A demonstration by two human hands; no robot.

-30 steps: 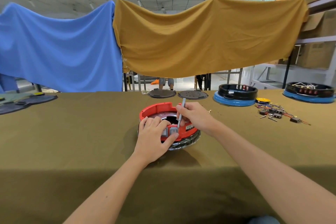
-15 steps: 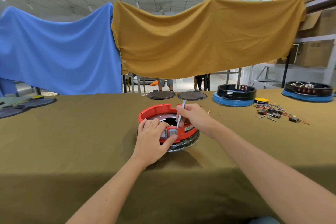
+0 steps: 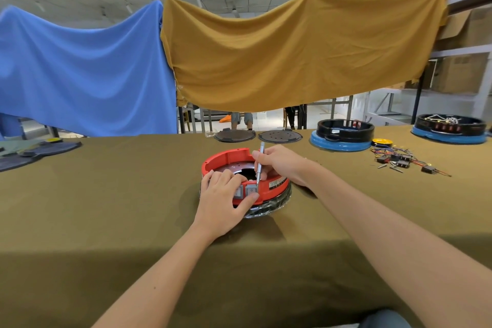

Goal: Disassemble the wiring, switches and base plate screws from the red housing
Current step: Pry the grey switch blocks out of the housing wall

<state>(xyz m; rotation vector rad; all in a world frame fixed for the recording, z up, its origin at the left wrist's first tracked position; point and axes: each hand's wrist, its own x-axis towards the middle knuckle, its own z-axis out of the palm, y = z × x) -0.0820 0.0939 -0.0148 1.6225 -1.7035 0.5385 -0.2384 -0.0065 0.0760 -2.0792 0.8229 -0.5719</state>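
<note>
A round red housing [image 3: 229, 157] on a shiny black base sits mid-table in front of me. Two grey rocker switches [image 3: 250, 190] are set in its near wall. My left hand [image 3: 223, 202] grips that near wall, fingers curled over the rim and thumb pressed just under the switches. My right hand [image 3: 279, 162] holds a thin silver screwdriver [image 3: 259, 165] almost upright, its tip down at the rim right above the right-hand switch. The inside of the housing is mostly hidden by my hands.
Two dark round plates [image 3: 279, 136] lie at the table's far edge. Two black housings on blue bases [image 3: 342, 133] stand at the right, with loose wires, switches and screws [image 3: 399, 161] and a yellow roll [image 3: 382, 141] between them. Dark flat parts [image 3: 40, 150] lie far left.
Both hands stay on the housing. The screwdriver tip sits a little lower at the switch; otherwise only the camera view has shifted slightly.
</note>
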